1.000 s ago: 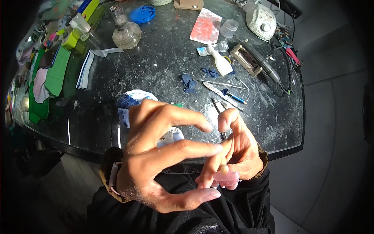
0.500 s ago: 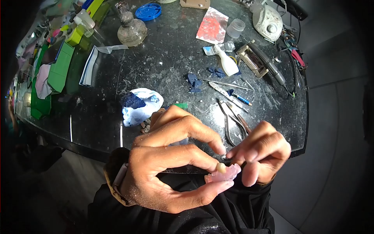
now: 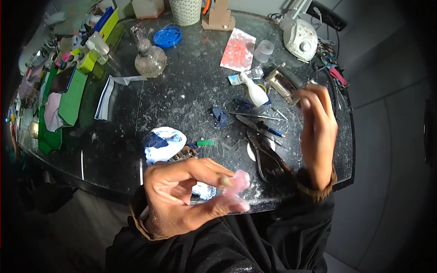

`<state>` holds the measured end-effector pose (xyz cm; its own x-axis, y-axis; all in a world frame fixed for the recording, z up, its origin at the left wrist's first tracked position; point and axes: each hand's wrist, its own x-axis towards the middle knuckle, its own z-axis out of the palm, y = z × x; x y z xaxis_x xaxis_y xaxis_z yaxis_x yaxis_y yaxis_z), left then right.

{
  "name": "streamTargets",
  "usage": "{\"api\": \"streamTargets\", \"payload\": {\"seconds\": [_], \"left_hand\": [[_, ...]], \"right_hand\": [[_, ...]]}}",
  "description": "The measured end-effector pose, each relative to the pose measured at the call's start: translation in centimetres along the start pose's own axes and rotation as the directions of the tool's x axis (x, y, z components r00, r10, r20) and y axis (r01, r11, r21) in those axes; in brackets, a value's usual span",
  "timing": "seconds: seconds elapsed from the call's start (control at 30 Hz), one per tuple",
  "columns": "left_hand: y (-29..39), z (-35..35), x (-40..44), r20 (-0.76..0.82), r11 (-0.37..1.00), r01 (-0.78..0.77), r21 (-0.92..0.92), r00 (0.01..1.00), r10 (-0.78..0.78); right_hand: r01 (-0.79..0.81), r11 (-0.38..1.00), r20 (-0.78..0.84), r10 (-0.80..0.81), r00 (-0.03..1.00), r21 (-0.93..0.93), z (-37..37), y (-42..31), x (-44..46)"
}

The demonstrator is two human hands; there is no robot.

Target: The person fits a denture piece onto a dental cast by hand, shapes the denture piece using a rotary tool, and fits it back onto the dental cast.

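Note:
Between the thumb and fingers of my left hand (image 3: 189, 193) is a small pink piece (image 3: 240, 181) with a pale tooth-like bump, held above the table's front edge. My right hand (image 3: 318, 132) is raised at the right, beside the rotary handpiece cradle (image 3: 283, 84). Its fingers bend toward the handpiece, which they partly cover; whether they touch it I cannot tell. Dark-handled pliers (image 3: 268, 159) lie between my hands, close to a knife (image 3: 249, 122) and a blue pen-like tool (image 3: 273, 130).
A glass burner (image 3: 150, 60) and a blue lid (image 3: 167, 36) stand at the back left. Green boxes (image 3: 73, 98) line the left side. A white bottle (image 3: 256, 92), a clear cup (image 3: 264, 51) and a white machine (image 3: 300, 41) sit farther back. A blue-white mould (image 3: 170, 141) is near my left hand.
My right hand has left the pink piece and moved up and right toward the handpiece. The pink piece stays in my left hand, now turned and slightly higher. The view has shifted.

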<state>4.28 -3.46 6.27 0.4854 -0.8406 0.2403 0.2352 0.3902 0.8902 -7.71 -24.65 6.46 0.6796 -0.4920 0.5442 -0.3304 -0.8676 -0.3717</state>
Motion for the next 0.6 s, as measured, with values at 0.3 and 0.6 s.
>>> {"api": "streamTargets", "payload": {"seconds": [0.3, 0.6], "left_hand": [[-0.7, 0.2, 0.1, -0.084, 0.862, 0.118, -0.494, 0.980, -0.183], [-2.0, 0.5, 0.8, -0.140, 0.980, -0.116, -0.164, 0.986, 0.093]], "right_hand": [[0.171, 0.885, 0.208, -0.087, 0.974, -0.433, 6.4, 9.0, 3.0], [0.035, 0.982, -0.010, -0.037, 0.999, -0.183, 2.4, 3.1, 2.7]]}}
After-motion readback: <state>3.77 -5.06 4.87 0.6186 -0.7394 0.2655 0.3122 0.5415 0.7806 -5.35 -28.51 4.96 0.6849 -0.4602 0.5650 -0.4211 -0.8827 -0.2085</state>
